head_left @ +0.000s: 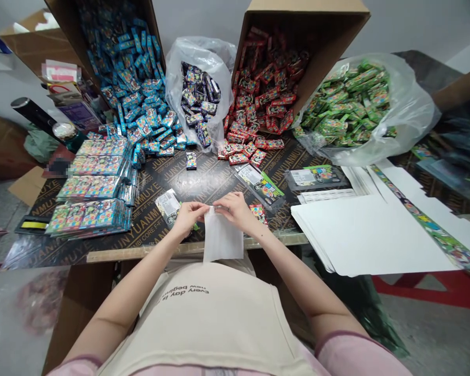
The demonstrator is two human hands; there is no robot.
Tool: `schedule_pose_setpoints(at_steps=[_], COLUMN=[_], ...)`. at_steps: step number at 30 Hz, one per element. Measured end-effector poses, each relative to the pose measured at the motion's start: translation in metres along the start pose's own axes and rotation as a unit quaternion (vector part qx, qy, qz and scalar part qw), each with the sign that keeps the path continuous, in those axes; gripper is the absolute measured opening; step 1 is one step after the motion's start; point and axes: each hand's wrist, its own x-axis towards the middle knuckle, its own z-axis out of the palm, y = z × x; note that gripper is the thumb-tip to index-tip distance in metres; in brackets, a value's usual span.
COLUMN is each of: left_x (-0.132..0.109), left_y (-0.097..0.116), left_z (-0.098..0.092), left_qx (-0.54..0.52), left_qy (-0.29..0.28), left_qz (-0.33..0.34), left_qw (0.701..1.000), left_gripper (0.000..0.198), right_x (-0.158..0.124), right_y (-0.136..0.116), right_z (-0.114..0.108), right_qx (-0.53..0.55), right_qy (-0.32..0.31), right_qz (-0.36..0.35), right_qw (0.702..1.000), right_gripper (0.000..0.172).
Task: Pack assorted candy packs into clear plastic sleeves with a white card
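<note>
Both hands hold one clear plastic bag (pixel 221 237) by its top edge, near the table's front edge. My left hand (pixel 190 215) pinches the upper left corner. My right hand (pixel 235 208) pinches the upper right part, fingers closed on the film. The bag hangs down over the table edge. A small red pack (pixel 258 211) lies just right of my right hand. A labelled packet (pixel 168 203) lies left of my left hand.
Tipped cardboard boxes spill blue packs (pixel 141 94) and red packs (pixel 262 89). Plastic bags hold purple packs (pixel 198 102) and green packs (pixel 348 102). Filled packets (pixel 92 188) are stacked at left. White card sheets (pixel 360 235) lie at right.
</note>
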Motion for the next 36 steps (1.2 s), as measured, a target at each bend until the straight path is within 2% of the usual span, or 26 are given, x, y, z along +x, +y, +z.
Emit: schedule_pose_setpoints(at_steps=[3, 5, 9, 12, 14, 18, 23, 25, 27, 28, 30, 32, 33, 34, 36], left_x=[0.001, 0.002, 0.001, -0.001, -0.002, -0.004, 0.001, 0.008, 0.016, 0.02, 0.028, 0.035, 0.039, 0.043, 0.053], left_y=[-0.003, -0.005, -0.007, -0.006, -0.005, -0.004, -0.013, -0.019, -0.024, -0.026, -0.027, -0.027, -0.027, -0.027, -0.029], left_z=[-0.001, -0.001, 0.0, 0.003, 0.005, 0.007, 0.006, 0.003, -0.003, -0.007, -0.014, -0.018, -0.018, -0.017, -0.007], left_qx=[-0.035, -0.041, -0.036, -0.028, -0.027, -0.033, -0.051, -0.047, -0.034, -0.027, -0.012, 0.005, 0.013, 0.02, 0.033], left_qy=[0.006, 0.014, 0.037, 0.03, 0.021, 0.023, 0.03, 0.058, 0.105, 0.126, 0.152, 0.155, 0.154, 0.15, 0.141], left_qz=[-0.02, -0.024, -0.01, -0.003, -0.002, -0.004, -0.027, -0.011, 0.023, 0.04, 0.061, 0.057, 0.051, 0.044, 0.031], left_qw=[0.999, 0.999, 0.999, 0.999, 0.999, 0.999, 0.998, 0.997, 0.994, 0.991, 0.986, 0.986, 0.987, 0.987, 0.989], left_gripper=[0.039, 0.04, 0.042, 0.046, 0.048, 0.049, 0.048, 0.046, 0.045, 0.045, 0.044, 0.043, 0.042, 0.041, 0.038], right_x=[-0.007, -0.011, -0.013, -0.008, -0.005, -0.002, -0.009, -0.018, -0.034, -0.044, -0.066, -0.085, -0.092, -0.096, -0.098], right_y=[-0.002, -0.005, -0.014, -0.018, -0.017, -0.016, -0.015, -0.006, 0.009, 0.018, 0.036, 0.05, 0.055, 0.058, 0.059], right_z=[0.008, 0.013, 0.016, 0.019, 0.021, 0.03, 0.033, 0.025, 0.015, 0.01, 0.007, 0.008, 0.008, 0.007, 0.0], right_qx=[-0.018, 0.011, 0.112, 0.122, 0.1, 0.033, -0.037, -0.053, -0.082, -0.098, -0.115, -0.105, -0.099, -0.097, -0.105], right_qy=[0.059, 0.104, 0.199, 0.174, 0.147, 0.155, 0.201, 0.262, 0.328, 0.336, 0.287, 0.208, 0.191, 0.195, 0.253], right_qz=[-0.025, -0.023, 0.047, 0.018, -0.017, -0.049, -0.113, -0.053, 0.076, 0.144, 0.244, 0.288, 0.295, 0.298, 0.292], right_qw=[0.998, 0.994, 0.972, 0.977, 0.984, 0.986, 0.972, 0.962, 0.938, 0.925, 0.919, 0.929, 0.931, 0.929, 0.916], right_gripper=[0.015, 0.018, 0.018, 0.039, 0.046, 0.048, 0.04, 0.039, 0.046, 0.056, 0.079, 0.089, 0.09, 0.089, 0.087])
